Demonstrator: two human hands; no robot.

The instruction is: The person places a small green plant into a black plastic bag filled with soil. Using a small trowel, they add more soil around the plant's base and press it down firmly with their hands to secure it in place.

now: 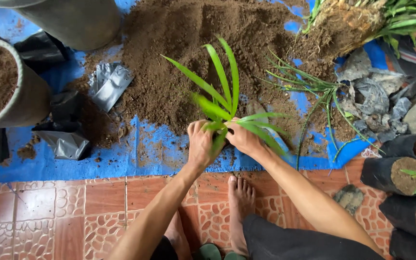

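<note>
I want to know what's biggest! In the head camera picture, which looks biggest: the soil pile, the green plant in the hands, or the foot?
1. Soil pile
2. Green plant
3. Foot, though it is nearer the camera, so unsure.

From my feed, the seedling (220,98) is a young green plant with several long, narrow, strap-like leaves fanning upward toward twelve and out toward three o'clock. It stands roughly upright at the centre of the view, its base hidden between the fingers. It sits at the six o'clock edge of the brown soil heap (193,53), over the blue tarp (121,159).
</note>
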